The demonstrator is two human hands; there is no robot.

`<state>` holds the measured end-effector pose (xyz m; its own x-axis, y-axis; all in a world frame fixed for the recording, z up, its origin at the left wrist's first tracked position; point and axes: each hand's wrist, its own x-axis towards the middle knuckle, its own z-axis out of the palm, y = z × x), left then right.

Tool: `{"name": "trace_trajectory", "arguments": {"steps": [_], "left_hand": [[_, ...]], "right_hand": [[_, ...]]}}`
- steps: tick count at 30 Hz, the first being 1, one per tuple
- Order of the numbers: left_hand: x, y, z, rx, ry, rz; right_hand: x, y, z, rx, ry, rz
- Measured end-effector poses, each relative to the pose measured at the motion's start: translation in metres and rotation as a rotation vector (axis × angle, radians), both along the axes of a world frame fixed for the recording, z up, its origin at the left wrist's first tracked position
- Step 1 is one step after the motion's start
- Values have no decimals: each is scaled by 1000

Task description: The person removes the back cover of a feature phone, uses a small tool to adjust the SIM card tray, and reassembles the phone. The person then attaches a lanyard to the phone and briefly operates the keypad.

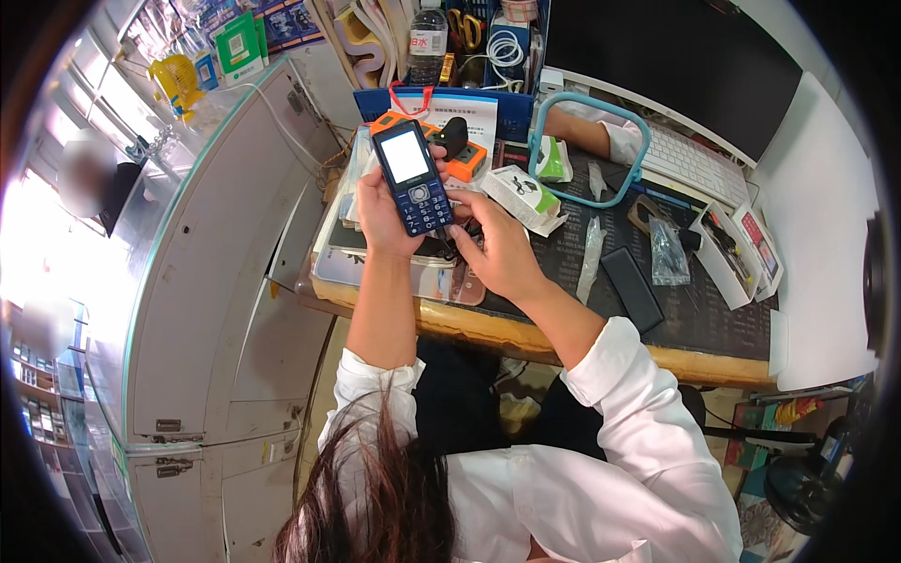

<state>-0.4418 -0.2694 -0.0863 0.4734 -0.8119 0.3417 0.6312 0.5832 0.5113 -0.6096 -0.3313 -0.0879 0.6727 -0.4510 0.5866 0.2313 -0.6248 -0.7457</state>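
Note:
A dark blue keypad phone (418,192) with a lit, washed-out white screen is tilted up above the desk's left part. My left hand (385,216) wraps round it from the left, the fingertips showing at its right edge. My right hand (497,246) is closed at the phone's lower right corner, index finger and thumb against its edge. A black cable (449,246) passes close by the right thumb; whether it enters the phone is hidden. Behind the phone lies an orange and black device (466,164), partly covered. Papers and booklets (347,251) lie beneath my hands.
A blue-framed, mirror-like panel (641,167) shows a forearm and white sleeve. Small white boxes (521,195), a black phone-shaped slab (633,289), plastic bags (669,253) and an open box (727,249) lie rightward. Keyboard (699,164) and monitor (676,66) stand behind; a cabinet (206,263) is left.

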Motion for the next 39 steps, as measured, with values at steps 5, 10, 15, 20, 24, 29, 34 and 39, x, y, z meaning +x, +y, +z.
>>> {"name": "trace_trajectory", "arguments": {"steps": [5,10,15,20,24,29,34,39], "left_hand": [[0,2,0,26,-16,32],[-2,0,1,27,-33,22],[10,8,-1,-15,22,-37],[8,5,0,11,82,15],[4,5,5,4,51,-14],[7,7,3,18,22,6],[16,1,-6,6,-45,-82],[24,12,-5,33,-29,-47]], "right_hand": [[-1,2,2,14,6,5],[-4,3,5,18,15,-21],[-5,10,14,-420,-296,-234],[-6,38,-6,-724,-487,279],[-9,45,-17,-760,-303,405],[-10,46,-16,-660,-298,375],[-11,43,-21,-670,-283,367],[-8,47,-18,-668,-274,367]]}}
